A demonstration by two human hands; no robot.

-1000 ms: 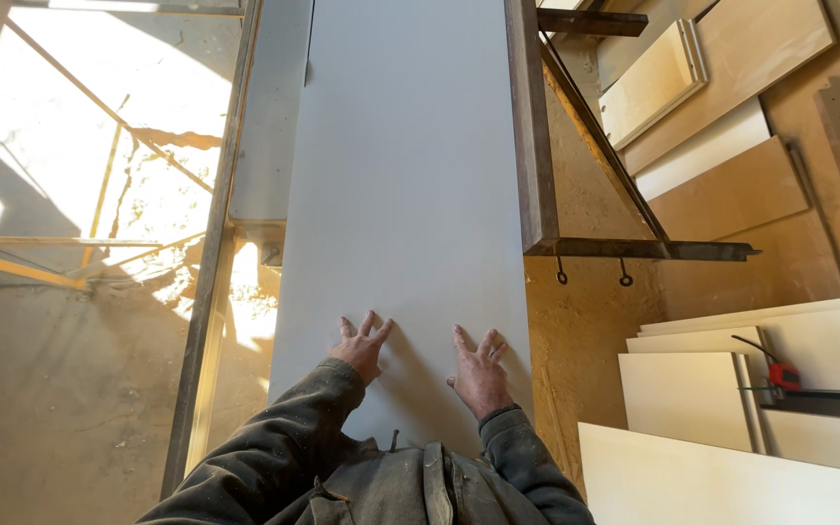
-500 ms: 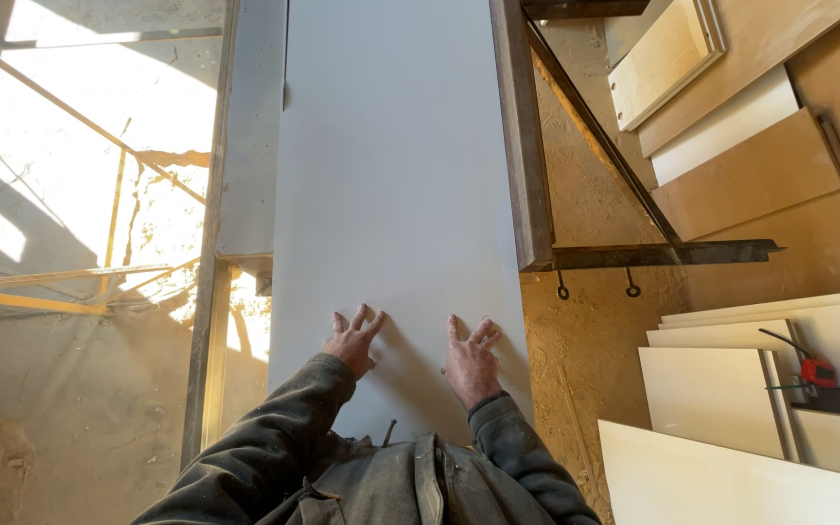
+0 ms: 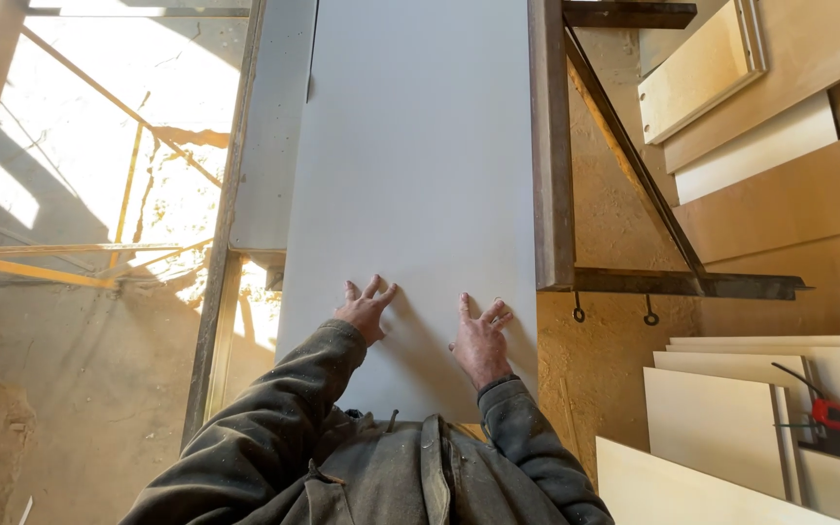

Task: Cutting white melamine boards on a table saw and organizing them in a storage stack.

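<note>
Both palms flat on the panel

We had our left hand and right hand spread open, gripping nothing, pressing its near end; most of it already lay ahead along the rail.

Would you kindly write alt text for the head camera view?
Both hands, left hand and right hand, press flat with spread fingers on a long white panel lying along a metal frame. Cut wooden boards and a red tape measure sit at right.
</note>
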